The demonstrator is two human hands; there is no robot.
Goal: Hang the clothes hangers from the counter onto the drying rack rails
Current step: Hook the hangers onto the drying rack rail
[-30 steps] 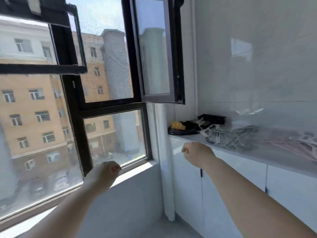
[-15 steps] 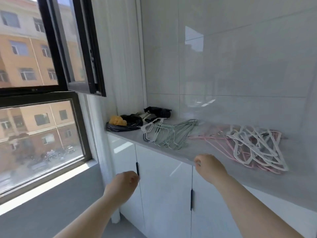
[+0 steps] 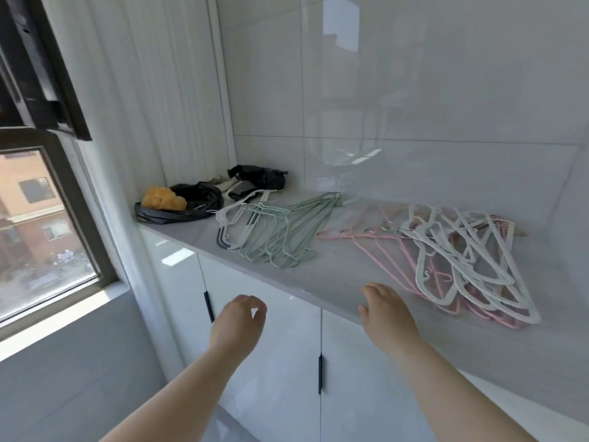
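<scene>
head: left hand (image 3: 237,323) loosely curled, empty; right hand (image 3: 387,314) spread, empty, near white hangers (image 3: 471,270).

A crumpled black bag (image 3: 194,204) with a yellow-orange lump (image 3: 162,199) resting on it is seen well beyond the fingers of the left hand (image 3: 236,323), up and to their left. A second black bundle (image 3: 261,177) is set just behind it, against the glossy white tiled wall (image 3: 414,106). White cabinet doors (image 3: 280,362) are found under the fingers, with a dark vertical handle (image 3: 208,306) just beside them. A dark-framed window (image 3: 47,224) is placed far to their left
</scene>
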